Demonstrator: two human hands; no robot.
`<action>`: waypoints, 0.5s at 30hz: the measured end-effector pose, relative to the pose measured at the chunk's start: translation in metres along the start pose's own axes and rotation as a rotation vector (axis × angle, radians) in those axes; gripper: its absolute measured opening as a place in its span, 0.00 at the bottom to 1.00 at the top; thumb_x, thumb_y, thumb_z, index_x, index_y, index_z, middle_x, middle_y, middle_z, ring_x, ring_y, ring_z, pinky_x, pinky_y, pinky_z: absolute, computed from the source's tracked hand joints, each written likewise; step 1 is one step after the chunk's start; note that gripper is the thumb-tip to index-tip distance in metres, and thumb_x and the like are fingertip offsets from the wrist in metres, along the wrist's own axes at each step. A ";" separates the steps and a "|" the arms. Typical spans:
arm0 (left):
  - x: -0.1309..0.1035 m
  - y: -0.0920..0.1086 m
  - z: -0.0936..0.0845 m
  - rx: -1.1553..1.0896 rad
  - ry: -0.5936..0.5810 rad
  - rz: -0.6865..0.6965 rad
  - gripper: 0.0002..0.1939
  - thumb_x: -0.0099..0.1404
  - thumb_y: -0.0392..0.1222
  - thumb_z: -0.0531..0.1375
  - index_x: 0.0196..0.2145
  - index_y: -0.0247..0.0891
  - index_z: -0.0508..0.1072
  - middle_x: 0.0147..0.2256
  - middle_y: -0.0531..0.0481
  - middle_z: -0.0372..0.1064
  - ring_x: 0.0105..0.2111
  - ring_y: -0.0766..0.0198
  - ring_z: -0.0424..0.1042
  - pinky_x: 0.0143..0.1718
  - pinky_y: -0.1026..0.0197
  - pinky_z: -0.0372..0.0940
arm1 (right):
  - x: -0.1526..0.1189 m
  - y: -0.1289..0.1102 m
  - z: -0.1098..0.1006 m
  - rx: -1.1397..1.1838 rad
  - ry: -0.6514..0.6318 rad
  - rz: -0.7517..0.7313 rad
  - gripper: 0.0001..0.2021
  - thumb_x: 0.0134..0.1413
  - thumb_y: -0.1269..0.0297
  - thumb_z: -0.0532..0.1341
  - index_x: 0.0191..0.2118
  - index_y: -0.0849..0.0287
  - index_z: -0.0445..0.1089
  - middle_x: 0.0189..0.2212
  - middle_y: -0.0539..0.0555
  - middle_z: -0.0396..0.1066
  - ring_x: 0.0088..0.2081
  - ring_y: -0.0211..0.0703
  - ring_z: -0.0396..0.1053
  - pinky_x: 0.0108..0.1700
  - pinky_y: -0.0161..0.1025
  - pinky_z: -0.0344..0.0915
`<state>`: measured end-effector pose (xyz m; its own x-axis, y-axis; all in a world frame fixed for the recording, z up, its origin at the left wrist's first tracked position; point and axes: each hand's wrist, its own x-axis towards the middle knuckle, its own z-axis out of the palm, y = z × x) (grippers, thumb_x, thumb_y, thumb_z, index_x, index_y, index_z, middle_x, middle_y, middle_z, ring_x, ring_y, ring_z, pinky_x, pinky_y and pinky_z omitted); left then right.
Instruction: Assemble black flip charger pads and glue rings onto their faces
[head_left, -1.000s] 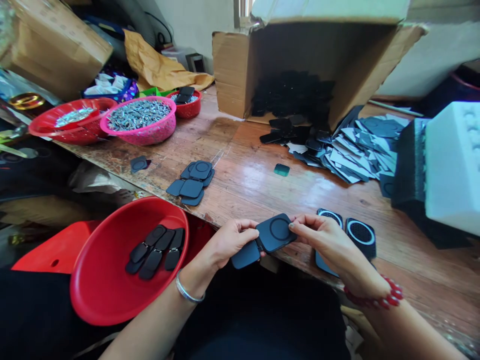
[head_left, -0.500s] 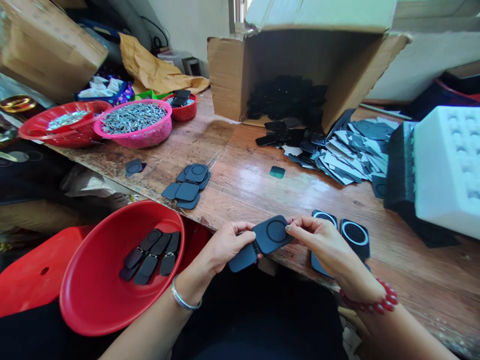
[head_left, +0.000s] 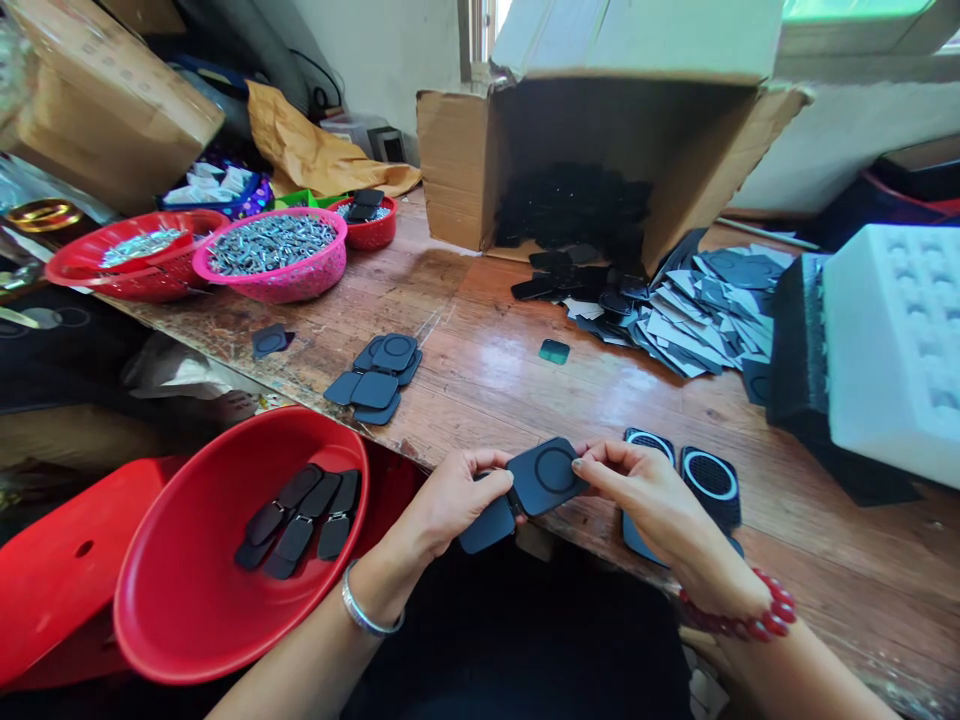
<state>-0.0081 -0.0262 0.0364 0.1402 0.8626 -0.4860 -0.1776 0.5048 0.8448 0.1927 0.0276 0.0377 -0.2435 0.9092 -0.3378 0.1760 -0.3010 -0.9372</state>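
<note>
My left hand [head_left: 463, 498] grips a black folding wireless charger [head_left: 546, 472] near its hinge, thumb on top. The charger lies unfolded, its larger panel with a ring mark facing up and its smaller panel pointing down-left. At the larger panel's right edge, my right hand [head_left: 637, 480] pinches with thumb and fingers. Just beyond that hand are two black pieces with white rings [head_left: 710, 474] on the bench, partly covered by it. To the left, a stack of similar folded-out chargers [head_left: 377, 378] lies near the bench edge.
A red basin [head_left: 176, 590] at lower left holds several chargers [head_left: 300, 518]. Pink basket [head_left: 281, 288] of small metal parts stands at back left. An open cardboard box [head_left: 454, 170] with black pieces, a pile of grey sheets [head_left: 690, 315] and white foam [head_left: 885, 340] stand beyond.
Both hands keep their hold on the charger, which has barely moved. The whole view has shifted slightly.
</note>
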 end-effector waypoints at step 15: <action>0.001 -0.001 -0.001 0.030 -0.032 0.064 0.17 0.54 0.44 0.64 0.40 0.34 0.80 0.26 0.50 0.75 0.23 0.65 0.73 0.27 0.66 0.67 | 0.001 0.002 -0.002 -0.111 0.005 -0.092 0.15 0.38 0.52 0.67 0.18 0.58 0.67 0.33 0.57 0.74 0.32 0.42 0.67 0.31 0.37 0.65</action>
<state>-0.0087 -0.0260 0.0344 0.1603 0.8914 -0.4238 -0.1581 0.4470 0.8804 0.1943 0.0286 0.0352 -0.2586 0.9330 -0.2503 0.2581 -0.1829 -0.9486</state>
